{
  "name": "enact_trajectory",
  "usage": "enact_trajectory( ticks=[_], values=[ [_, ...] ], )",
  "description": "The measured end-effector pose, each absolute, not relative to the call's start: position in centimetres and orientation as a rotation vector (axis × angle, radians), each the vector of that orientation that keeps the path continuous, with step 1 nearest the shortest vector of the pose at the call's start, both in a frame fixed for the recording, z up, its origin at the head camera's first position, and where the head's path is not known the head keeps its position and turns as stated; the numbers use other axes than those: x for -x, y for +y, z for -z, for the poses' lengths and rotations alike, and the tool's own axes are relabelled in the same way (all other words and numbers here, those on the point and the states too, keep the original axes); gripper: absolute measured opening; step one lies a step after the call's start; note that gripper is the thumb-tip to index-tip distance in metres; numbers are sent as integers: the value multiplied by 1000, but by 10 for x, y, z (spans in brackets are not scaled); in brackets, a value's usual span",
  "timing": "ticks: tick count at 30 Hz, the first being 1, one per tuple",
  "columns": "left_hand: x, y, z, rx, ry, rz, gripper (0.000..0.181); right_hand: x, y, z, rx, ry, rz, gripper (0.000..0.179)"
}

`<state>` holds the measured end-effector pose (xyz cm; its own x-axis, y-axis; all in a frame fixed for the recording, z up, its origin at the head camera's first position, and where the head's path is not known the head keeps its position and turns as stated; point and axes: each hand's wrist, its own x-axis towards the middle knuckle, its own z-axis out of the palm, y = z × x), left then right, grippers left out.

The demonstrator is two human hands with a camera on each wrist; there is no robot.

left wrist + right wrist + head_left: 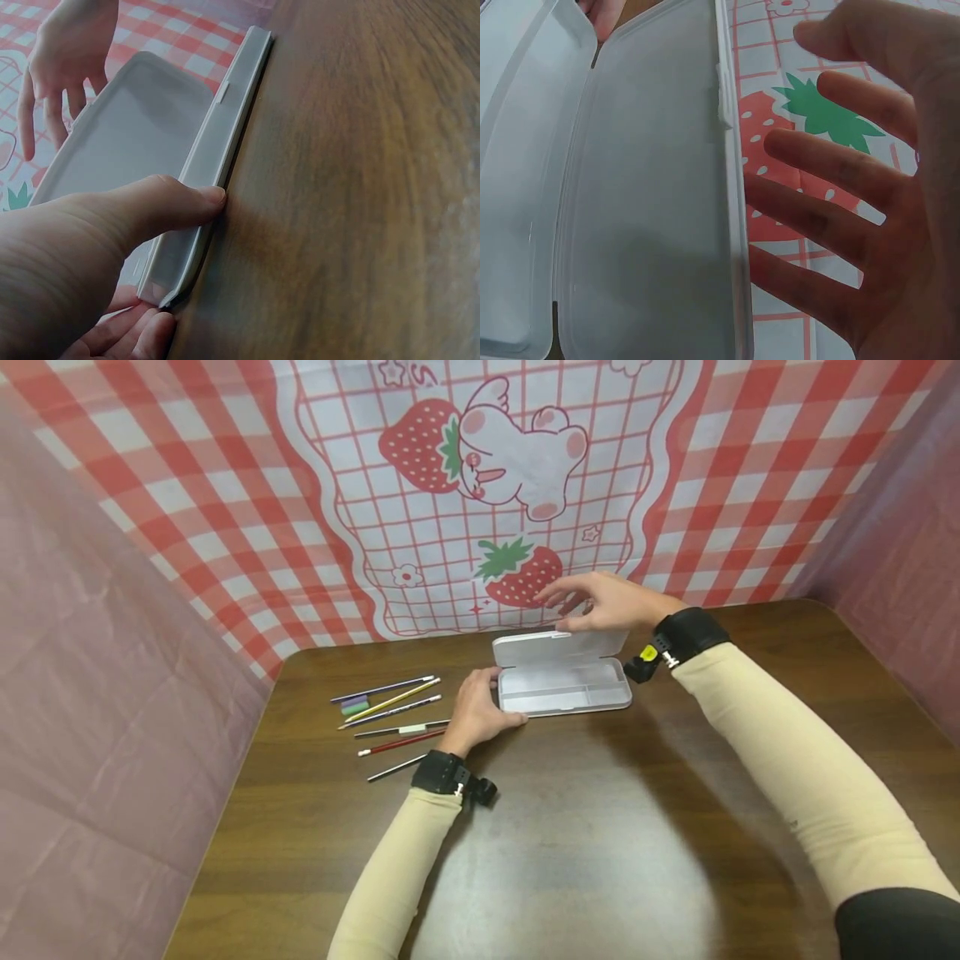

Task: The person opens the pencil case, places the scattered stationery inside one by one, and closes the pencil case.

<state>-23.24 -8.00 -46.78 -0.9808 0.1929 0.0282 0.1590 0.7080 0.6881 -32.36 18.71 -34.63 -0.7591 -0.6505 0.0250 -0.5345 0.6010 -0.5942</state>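
Note:
A white translucent plastic pencil case [551, 700] lies on the table with its lid [555, 649] raised and leaning back. Its tray shows a divider and nothing inside. My left hand [476, 712] grips the case's left end, the thumb [199, 204] along the front wall and the other fingers around the corner. Up by the lid's top edge is my right hand [609, 602], its fingers [832, 169] spread and loosely extended. In the right wrist view, some fingertips pass behind the lid's edge.
Left of the case lie several pencils, among them a yellow pencil [393, 698] and a dark red pencil [401, 743]. Purple and green erasers [355, 705] sit among them. A strawberry-print cloth [480, 510] hangs behind the brown wooden table [570, 852].

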Motion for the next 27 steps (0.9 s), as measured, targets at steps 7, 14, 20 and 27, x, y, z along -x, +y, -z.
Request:
enact_trajectory(
  ticks=[7, 14, 20, 27],
  values=[
    [231, -79, 469, -295, 2855, -1138, 97, 317, 198, 349, 1016, 2643, 822, 59],
    [232, -78, 471, -313, 2853, -1142, 97, 302, 214, 347, 1171, 2663, 770, 60],
    [234, -80, 471, -317, 2871, -1146, 97, 287, 224, 339, 1283, 2695, 664, 62],
    [238, -81, 477, -299, 2858, -1198, 100, 270, 242, 340, 1289, 2754, 558, 68]
  ],
)
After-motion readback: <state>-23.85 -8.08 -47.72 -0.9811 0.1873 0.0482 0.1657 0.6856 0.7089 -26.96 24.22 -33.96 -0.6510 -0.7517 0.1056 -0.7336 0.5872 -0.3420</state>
